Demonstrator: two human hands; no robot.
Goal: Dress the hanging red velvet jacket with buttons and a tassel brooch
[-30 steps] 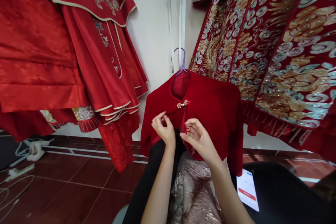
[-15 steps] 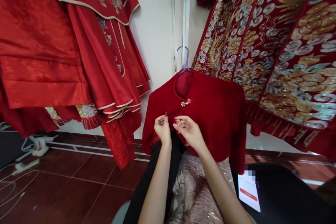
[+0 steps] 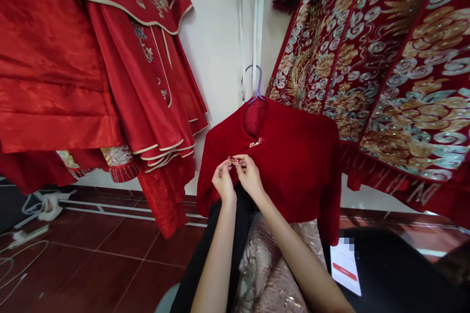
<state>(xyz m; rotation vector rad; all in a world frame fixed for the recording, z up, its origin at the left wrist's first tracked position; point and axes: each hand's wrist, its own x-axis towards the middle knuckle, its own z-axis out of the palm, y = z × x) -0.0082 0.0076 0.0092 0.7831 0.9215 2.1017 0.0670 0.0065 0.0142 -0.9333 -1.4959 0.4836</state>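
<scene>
A red velvet jacket [image 3: 293, 166] hangs on a purple hanger [image 3: 257, 83] against the white wall. A pearl clasp [image 3: 256, 143] closes its collar. Lower on the front flap sits a second small beaded clasp [image 3: 232, 160]. My left hand [image 3: 223, 182] and my right hand [image 3: 249, 174] meet at that clasp, both with fingertips pinched on it. Their fingers touch each other over the jacket's front edge.
Red satin robes [image 3: 91, 68] hang at the left, and heavily embroidered red and gold garments [image 3: 385, 58] at the right. A phone with a lit screen [image 3: 344, 266] lies on a black surface at lower right. White cables [image 3: 25, 234] trail across the red tile floor.
My right hand has moved left from open and apart to join my left hand at the lower clasp. Both hands have closed in and risen slightly on the jacket front.
</scene>
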